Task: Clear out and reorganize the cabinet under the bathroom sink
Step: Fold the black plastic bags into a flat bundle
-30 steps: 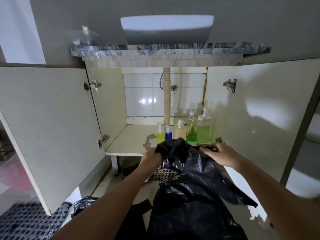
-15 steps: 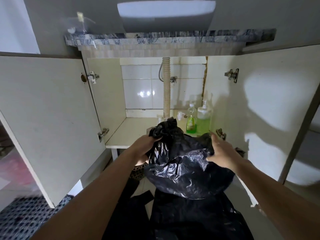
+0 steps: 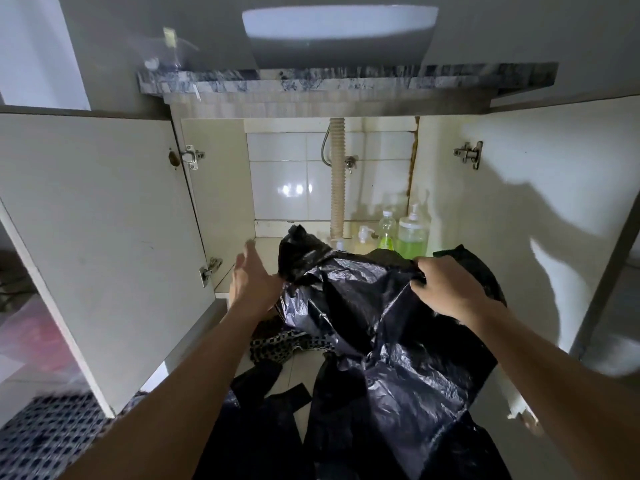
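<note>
Partly hidden bottles (image 3: 410, 237) — black bag (image 3: 374, 306) pinched by right fingers (image 3: 420, 284), left fingers (image 3: 247, 258) spread.

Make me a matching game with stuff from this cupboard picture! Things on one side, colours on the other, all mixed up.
Things:
1. bag
2. pump bottle
3. drain hose
4. tiles

Colours:
A. white
B. green liquid
C. black
D. beige

Pairs: 1-C, 2-B, 3-D, 4-A
</note>
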### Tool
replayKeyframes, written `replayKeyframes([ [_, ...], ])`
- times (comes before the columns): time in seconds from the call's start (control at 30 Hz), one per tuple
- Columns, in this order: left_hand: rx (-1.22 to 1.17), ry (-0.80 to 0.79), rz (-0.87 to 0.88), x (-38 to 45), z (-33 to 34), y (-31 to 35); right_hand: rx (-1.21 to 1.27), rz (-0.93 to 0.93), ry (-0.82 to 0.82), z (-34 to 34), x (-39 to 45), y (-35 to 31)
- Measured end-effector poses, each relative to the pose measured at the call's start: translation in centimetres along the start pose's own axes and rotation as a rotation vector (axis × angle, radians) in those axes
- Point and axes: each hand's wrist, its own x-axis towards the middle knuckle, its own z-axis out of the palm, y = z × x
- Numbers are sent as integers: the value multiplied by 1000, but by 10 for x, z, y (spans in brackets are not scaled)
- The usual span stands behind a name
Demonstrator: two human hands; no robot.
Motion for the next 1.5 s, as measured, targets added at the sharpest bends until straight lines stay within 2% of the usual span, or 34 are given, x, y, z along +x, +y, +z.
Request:
replayKeyframes([
  [0.1, 277, 60, 300, -11, 2, 32, -64, -17, 54, -14, 1, -8],
  [0.2, 478, -66, 608, -22, 22, 54, -55, -124, 50, -27, 3, -12],
  [0.37, 865, -144, 717, 2, 54, 51, -33, -285, -62, -35, 2, -11],
  [0.5, 966, -357, 660, 31, 69, 42, 31, -251, -148, -25, 12, 14],
  [0.6, 1045, -496, 576, 55, 84, 29, -64, -162, -294, -13, 30, 34],
  [0.67, 1036, -524, 516, 68, 95, 25, -138, -131, -349, -10, 44, 37],
  [0.8, 974, -452, 442, 89, 105, 29, -288, -110, -314, -7, 75, 36],
  [0.87, 990, -404, 453, 99, 101, 36, -395, -94, -239, -8, 86, 34],
  [0.97, 1034, -339, 488, 109, 90, 48, -540, -92, 7, -10, 98, 30],
  [1.03, 1026, -311, 499, 110, 77, 62, -557, -100, 168, -14, 99, 26],
  [1.07, 1023, -334, 501, 108, 70, 69, -553, -83, 177, -16, 97, 24],
  [1.1, 1016, -397, 494, 103, 64, 73, -536, -54, 124, -17, 93, 23],
  [1.2, 985, -724, 440, 70, 63, 62, -475, 7, -226, -16, 61, 22],
  [1.23, 985, -827, 421, 54, 68, 50, -477, 7, -258, -12, 45, 22],
  [1.3, 1021, -991, 365, 23, 83, 17, -486, 3, -222, 3, 5, 22],
  [1.33, 1051, -1040, 340, 9, 93, -4, -479, -11, -228, 17, -15, 23],
  [1.43, 1103, -1170, 258, -33, 125, -58, -457, -28, -525, 69, -72, 28],
  [1.5, 1141, -1187, 247, -56, 145, -90, -401, 16, -538, 104, -95, 38],
])
